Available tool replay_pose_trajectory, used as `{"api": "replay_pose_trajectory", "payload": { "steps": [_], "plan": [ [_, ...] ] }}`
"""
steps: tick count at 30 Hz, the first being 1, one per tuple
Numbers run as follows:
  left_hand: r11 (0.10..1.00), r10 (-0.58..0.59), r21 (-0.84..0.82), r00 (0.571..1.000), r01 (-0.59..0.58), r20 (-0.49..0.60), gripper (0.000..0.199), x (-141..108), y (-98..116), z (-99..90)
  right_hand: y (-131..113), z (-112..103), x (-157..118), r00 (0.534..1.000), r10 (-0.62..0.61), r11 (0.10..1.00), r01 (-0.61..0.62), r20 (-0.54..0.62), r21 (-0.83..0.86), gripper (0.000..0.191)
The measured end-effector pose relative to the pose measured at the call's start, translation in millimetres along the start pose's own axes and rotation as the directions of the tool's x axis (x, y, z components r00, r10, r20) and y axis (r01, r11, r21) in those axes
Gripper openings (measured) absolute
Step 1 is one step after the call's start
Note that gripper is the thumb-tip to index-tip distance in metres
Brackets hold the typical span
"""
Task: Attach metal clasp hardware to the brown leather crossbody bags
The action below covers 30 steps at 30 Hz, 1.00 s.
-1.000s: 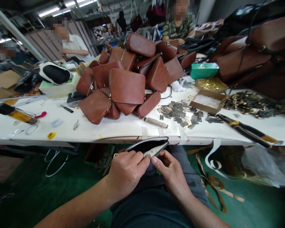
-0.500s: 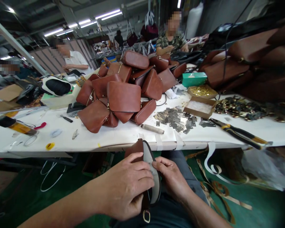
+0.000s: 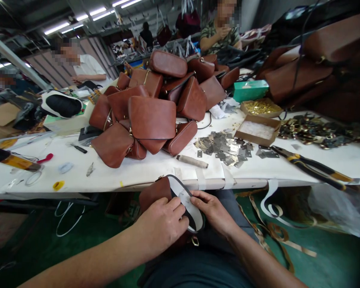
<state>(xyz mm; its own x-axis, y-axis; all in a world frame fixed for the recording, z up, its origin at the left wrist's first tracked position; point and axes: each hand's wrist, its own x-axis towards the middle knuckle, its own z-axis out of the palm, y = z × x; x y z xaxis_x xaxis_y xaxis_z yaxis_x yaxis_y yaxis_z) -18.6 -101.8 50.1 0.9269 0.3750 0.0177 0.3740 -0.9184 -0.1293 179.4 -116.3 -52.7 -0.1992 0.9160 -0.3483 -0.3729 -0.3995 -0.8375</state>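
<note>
A brown leather bag point(image 3: 155, 193) rests at my lap, below the table's front edge. Its mouth stands wide, so the pale grey lining shows, and a small gold buckle hangs at its near end. My left hand point(image 3: 165, 224) is closed on the near rim, fingers bent over into the opening. On the far rim, my right hand point(image 3: 211, 210) pinches the edge between thumb and fingers. Whatever lies under the left fingertips is hidden.
On the white table point(image 3: 156, 176) lie a heap of brown bags point(image 3: 152, 118), a wrapped rod point(image 3: 192, 161), metal plates point(image 3: 225, 148), pliers point(image 3: 313, 166) and a cardboard box point(image 3: 258, 130) of white pieces. Beyond sit co-workers. Tape strips point(image 3: 277, 212) dangle at right.
The bag has turned and its mouth has opened wider, showing more lining. My left hand has shifted left and its fingers have curled over the rim. The view has tilted down slightly.
</note>
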Motion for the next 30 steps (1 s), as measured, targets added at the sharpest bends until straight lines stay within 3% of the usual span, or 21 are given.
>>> {"api": "replay_pose_trajectory", "payload": {
  "steps": [3, 6, 12, 15, 21, 30],
  "plan": [
    [0.999, -0.020, -0.042, 1.000, 0.019, -0.019, 0.005, 17, -6, 31.3, 10, -12, 7, 0.993, -0.002, 0.999, 0.007, -0.118, 0.050, 0.042],
    [0.994, -0.040, -0.107, 0.995, 0.031, -0.089, 0.006, 28, -4, 63.2, 17, -17, 16, 0.957, -0.040, 0.994, 0.067, -0.286, 0.085, 0.040],
    [0.949, -0.223, -0.278, 0.935, 0.145, -0.275, 0.018, 19, 4, 109.7, 28, -22, 31, 0.899, -0.053, 0.988, 0.110, -0.435, 0.107, 0.042],
    [0.929, -0.281, -0.317, 0.919, 0.189, -0.275, 0.022, 11, 4, 115.3, 31, -23, 35, 0.899, -0.022, 0.985, 0.094, -0.438, 0.143, 0.042],
    [0.895, -0.346, -0.353, 0.924, 0.273, -0.163, 0.023, 8, 1, 108.9, 27, -20, 41, 0.886, 0.068, 0.969, 0.051, -0.459, 0.241, 0.043],
    [0.907, -0.311, -0.333, 0.943, 0.258, -0.116, 0.045, 18, -15, 105.6, 22, -12, 47, 0.834, 0.161, 0.953, 0.008, -0.528, 0.303, 0.042]
  ]
}}
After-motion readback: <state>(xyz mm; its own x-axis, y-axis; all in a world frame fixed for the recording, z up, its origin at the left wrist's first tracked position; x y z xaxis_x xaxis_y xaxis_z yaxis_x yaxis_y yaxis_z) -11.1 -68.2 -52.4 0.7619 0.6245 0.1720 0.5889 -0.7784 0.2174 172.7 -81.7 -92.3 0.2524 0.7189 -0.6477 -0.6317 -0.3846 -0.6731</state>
